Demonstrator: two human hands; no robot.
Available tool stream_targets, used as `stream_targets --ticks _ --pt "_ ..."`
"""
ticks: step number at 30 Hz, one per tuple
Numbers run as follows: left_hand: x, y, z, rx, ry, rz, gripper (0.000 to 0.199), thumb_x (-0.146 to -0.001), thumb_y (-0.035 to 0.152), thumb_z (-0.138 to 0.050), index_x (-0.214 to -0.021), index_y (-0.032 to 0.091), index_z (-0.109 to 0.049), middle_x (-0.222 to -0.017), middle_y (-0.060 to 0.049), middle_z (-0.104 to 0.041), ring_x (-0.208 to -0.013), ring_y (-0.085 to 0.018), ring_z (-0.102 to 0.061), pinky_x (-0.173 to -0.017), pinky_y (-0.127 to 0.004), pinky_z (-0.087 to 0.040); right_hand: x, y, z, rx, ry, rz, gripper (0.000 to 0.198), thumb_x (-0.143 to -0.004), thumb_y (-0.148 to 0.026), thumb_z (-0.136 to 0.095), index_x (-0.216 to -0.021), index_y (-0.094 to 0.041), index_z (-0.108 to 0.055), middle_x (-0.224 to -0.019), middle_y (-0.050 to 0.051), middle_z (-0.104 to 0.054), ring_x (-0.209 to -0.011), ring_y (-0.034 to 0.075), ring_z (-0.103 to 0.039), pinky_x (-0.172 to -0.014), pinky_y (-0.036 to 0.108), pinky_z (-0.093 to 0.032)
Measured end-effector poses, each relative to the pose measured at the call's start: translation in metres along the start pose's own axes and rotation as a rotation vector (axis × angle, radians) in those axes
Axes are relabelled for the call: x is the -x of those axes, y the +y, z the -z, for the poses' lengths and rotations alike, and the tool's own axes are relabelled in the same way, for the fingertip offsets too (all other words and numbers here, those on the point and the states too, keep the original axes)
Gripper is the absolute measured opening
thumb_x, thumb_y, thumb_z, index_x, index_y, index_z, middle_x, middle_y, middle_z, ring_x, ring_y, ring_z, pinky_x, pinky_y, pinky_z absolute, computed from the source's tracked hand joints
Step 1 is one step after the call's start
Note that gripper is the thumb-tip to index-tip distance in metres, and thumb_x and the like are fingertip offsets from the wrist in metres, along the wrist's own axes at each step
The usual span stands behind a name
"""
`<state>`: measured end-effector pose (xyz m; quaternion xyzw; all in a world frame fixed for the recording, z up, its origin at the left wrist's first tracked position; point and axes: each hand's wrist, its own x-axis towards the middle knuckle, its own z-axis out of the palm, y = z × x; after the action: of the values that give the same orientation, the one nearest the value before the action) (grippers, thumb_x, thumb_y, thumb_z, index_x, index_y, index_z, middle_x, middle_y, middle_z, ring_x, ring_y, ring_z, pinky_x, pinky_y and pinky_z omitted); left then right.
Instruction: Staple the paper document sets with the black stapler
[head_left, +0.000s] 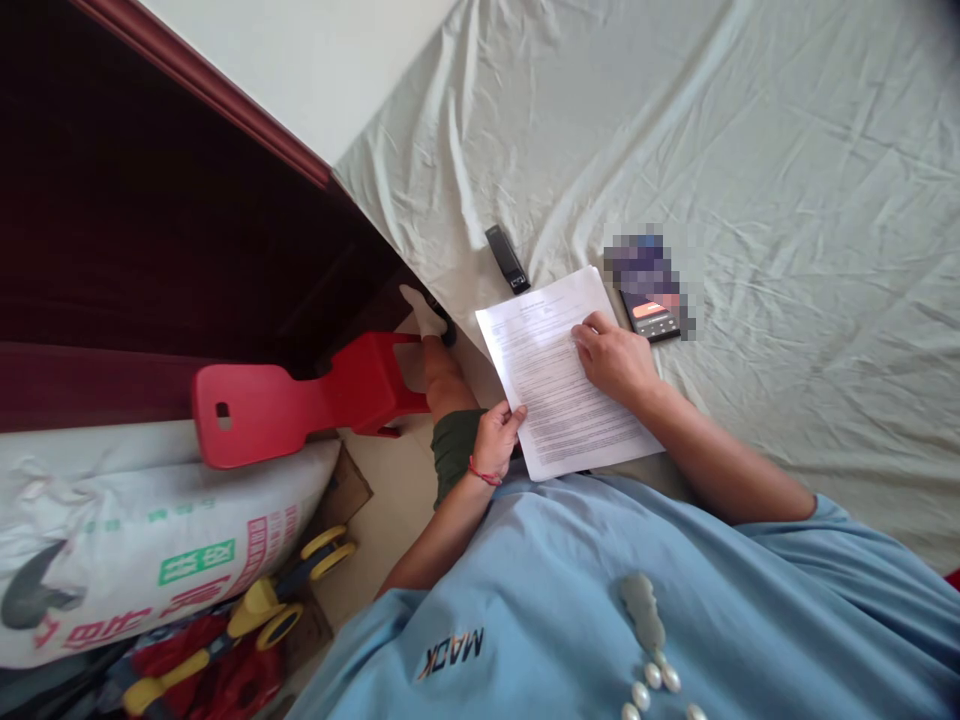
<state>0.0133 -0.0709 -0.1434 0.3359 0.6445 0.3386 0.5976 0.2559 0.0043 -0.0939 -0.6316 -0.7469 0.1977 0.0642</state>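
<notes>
A stack of printed paper sheets (pixel 547 400) lies tilted across my lap and the bed's edge, dense lines of text facing up. My left hand (pixel 497 438), with a red cord bracelet on the wrist, pinches the left edge of the sheets, thumb on top. On the upper right part of the page rests my right hand (pixel 611 358), its fingers curled and close together; whether they hold anything is hidden. A smartphone (pixel 651 312) with a lit, partly blurred screen lies just beyond my right hand. Past the top edge of the paper is a small black device (pixel 507 258).
A pale wrinkled sheet (pixel 787 220) covers the bed. To the left stand a red plastic chair (pixel 255 412), a large white printed sack (pixel 172 540) and a yellow-wheeled toy (pixel 255 610). Dark red wooden furniture (pixel 150 220) is at the upper left.
</notes>
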Motion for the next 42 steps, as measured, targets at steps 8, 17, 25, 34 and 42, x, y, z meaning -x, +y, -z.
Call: stream_targets --ticks 8,17,25,34,42 --pt "0.002 -0.001 -0.001 0.047 0.02 0.005 0.065 -0.061 0.068 -0.097 -0.09 0.014 -0.077 -0.071 -0.002 -0.068 -0.061 -0.014 -0.054 -0.061 -0.029 -0.045 0.001 0.0 -0.001 0.004 0.008 0.003 0.039 -0.113 -0.029 -0.037 -0.128 -0.024 -0.073 -0.141 0.009 -0.071 -0.098 0.024 -0.069 -0.065 0.037 -0.026" --pt "0.005 0.001 -0.009 0.31 0.022 0.074 0.072 -0.058 0.066 -0.102 -0.104 0.014 -0.08 -0.104 -0.013 -0.084 -0.113 -0.034 -0.078 -0.108 -0.048 -0.059 0.002 0.001 -0.003 0.011 0.011 -0.03 0.039 -0.113 -0.03 -0.04 -0.123 -0.023 -0.077 -0.139 0.007 -0.073 -0.1 0.024 -0.072 -0.062 0.036 -0.029" --pt "0.01 0.004 -0.014 0.216 -0.069 0.171 0.077 -0.055 0.073 -0.102 -0.094 0.01 -0.082 -0.107 -0.019 -0.084 -0.128 -0.044 -0.074 -0.121 -0.059 -0.053 0.002 -0.004 0.0 -0.025 0.041 -0.168 0.061 -0.111 -0.032 -0.042 -0.17 -0.017 -0.045 -0.182 0.023 -0.034 -0.122 0.037 -0.073 -0.085 0.045 -0.059" --pt "0.014 -0.004 -0.007 0.186 0.013 0.128 0.079 -0.057 0.074 -0.1 -0.098 0.009 -0.082 -0.109 -0.02 -0.084 -0.125 -0.042 -0.075 -0.113 -0.056 -0.059 0.006 -0.011 0.004 -0.029 0.003 -0.144 0.055 -0.11 -0.031 -0.04 -0.161 -0.015 -0.055 -0.184 0.024 -0.029 -0.114 0.035 -0.076 -0.081 0.046 -0.063" --pt "0.012 -0.007 -0.004 0.152 -0.001 0.131 0.079 -0.059 0.076 -0.098 -0.099 0.009 -0.083 -0.108 -0.019 -0.084 -0.122 -0.041 -0.077 -0.111 -0.054 -0.061 0.008 -0.011 -0.001 -0.095 0.09 -0.137 0.056 -0.112 -0.03 -0.037 -0.163 -0.014 -0.054 -0.162 0.02 -0.06 -0.122 0.033 -0.072 -0.081 0.041 -0.061"
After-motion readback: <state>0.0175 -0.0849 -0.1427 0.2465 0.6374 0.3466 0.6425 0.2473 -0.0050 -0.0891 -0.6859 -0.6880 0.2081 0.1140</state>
